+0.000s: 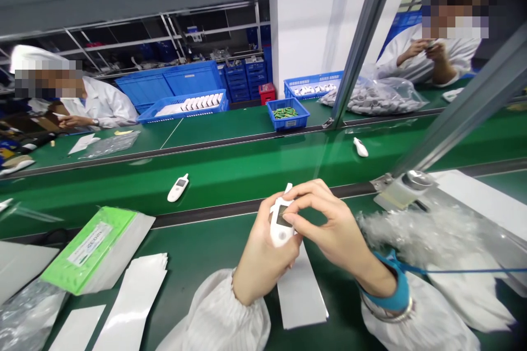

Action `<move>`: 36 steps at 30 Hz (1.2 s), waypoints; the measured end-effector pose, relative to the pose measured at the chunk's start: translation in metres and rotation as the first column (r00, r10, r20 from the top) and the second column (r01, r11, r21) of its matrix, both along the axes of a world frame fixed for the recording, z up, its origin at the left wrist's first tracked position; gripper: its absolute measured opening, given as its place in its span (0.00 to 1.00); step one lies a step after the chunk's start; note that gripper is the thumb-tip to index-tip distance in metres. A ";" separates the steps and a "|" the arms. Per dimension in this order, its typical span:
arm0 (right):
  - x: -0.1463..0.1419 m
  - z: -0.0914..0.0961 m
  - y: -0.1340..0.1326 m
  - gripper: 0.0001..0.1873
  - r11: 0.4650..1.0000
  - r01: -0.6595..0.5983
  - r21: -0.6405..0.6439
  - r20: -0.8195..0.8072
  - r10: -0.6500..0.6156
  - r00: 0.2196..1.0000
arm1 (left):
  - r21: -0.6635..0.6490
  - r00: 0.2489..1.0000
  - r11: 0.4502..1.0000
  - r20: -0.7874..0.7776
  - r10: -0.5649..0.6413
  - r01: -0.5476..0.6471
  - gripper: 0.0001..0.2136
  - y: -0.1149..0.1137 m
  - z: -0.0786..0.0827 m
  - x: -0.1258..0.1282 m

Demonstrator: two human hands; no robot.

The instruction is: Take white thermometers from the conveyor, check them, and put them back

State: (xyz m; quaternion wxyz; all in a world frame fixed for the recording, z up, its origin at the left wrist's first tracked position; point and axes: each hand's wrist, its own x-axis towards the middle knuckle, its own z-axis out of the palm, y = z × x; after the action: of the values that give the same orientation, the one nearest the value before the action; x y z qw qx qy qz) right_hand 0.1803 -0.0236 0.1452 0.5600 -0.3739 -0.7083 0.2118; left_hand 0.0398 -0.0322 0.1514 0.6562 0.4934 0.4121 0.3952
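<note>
A: What are the fingers doing?
B: Those of the left hand (263, 252) are curled around a white handheld device (281, 235), thumb along its lower side. On the right hand (331, 225), thumb and forefinger come close together over the device's dark screen (283, 215); I can't tell whether they pinch anything.

A: Where exactly is the device?
B: Up off the desk (206, 258), screen facing the wearer, narrow tip pointing away. Below it lies a stack of white sheets (303, 296).

A: Anything on the wrists?
B: A blue band (389, 290) on the right one, with a blue cord running off to the side.

A: And around them?
B: To the left, white strips (132, 299) and a green packet (88, 249). To the right, crumpled clear plastic (428, 236) near a metal-topped bottle (405, 189).

A: Farther out?
B: On the green strip (255, 167) past the desk's dark edge lie a second device (178, 188) and a third (360, 147). Beyond that stands a small blue basket (288, 122) of green pieces, with one white-coated co-worker (107, 101) at far left and another (447, 63) at far right.
</note>
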 end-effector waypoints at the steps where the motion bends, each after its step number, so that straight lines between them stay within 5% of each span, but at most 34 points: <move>1: 0.000 0.000 0.000 0.08 1.000 0.002 -0.002 -0.004 -0.002 1.000 | 0.003 1.000 1.000 -0.003 0.005 -0.005 0.27 0.000 0.000 0.000; 24: -0.003 0.002 -0.004 0.07 0.993 0.034 0.113 -0.009 -0.034 0.999 | 0.056 0.998 0.997 0.036 -0.051 0.049 0.25 -0.010 0.004 -0.007; 33: -0.001 0.003 -0.003 0.07 0.977 0.200 0.072 -0.106 -0.192 0.976 | 0.088 0.983 0.992 0.155 -0.100 0.087 0.17 -0.013 0.008 -0.009; 36: 0.000 0.005 -0.004 0.09 0.988 0.156 -0.008 -0.135 -0.156 0.979 | 0.083 0.981 0.991 0.159 -0.113 0.101 0.17 -0.012 0.005 -0.007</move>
State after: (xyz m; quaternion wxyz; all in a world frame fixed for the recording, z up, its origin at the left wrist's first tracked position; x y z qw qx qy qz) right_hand 0.1801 -0.0278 0.1498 0.6222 -0.4121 -0.6376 0.1911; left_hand 0.0327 -0.0442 0.1568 0.6891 0.5049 0.3149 0.4136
